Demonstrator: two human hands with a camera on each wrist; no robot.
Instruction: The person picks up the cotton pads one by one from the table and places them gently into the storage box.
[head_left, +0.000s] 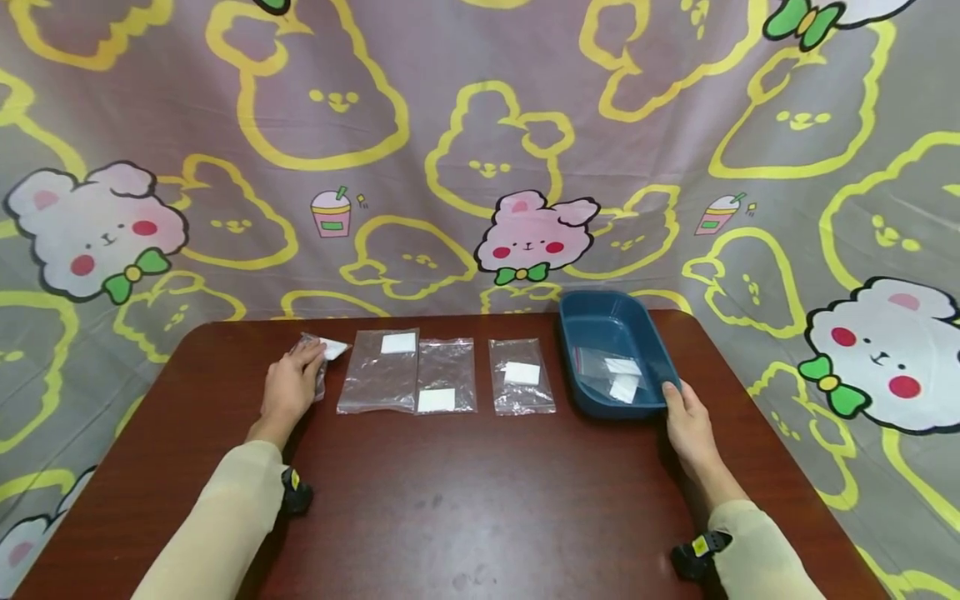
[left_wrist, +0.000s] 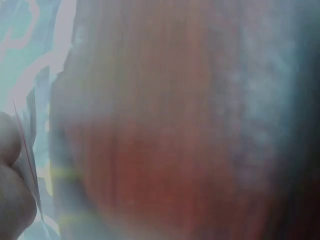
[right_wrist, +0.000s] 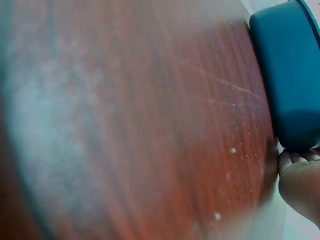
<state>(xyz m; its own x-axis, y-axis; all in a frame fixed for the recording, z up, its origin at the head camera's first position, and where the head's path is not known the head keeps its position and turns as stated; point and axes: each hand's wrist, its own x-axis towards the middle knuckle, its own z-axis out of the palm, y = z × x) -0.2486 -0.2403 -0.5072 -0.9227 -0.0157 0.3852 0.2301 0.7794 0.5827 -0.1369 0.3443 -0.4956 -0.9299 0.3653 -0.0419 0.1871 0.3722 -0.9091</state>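
At the left of the table my left hand (head_left: pixel 291 382) pinches a clear zip bag (head_left: pixel 321 386) with a white piece (head_left: pixel 333 348) at its top. In the left wrist view the fingers (left_wrist: pixel 15 200) grip that bag's edge, where a thin red line runs. My right hand (head_left: pixel 692 425) holds the blue bin (head_left: pixel 654 333) at its near right corner, thumb on the rim and the other fingers below, as the right wrist view shows. Inside the bin lies a clear bag (head_left: pixel 592 367) with white pieces (head_left: pixel 623 387).
Between the hands lie a large clear bag (head_left: pixel 375 375), a smaller clear bag (head_left: pixel 450 367) beside it and another clear bag (head_left: pixel 521 398), each with a white rectangle. A patterned curtain (head_left: pixel 420 167) hangs behind the brown table (head_left: pixel 465 500).
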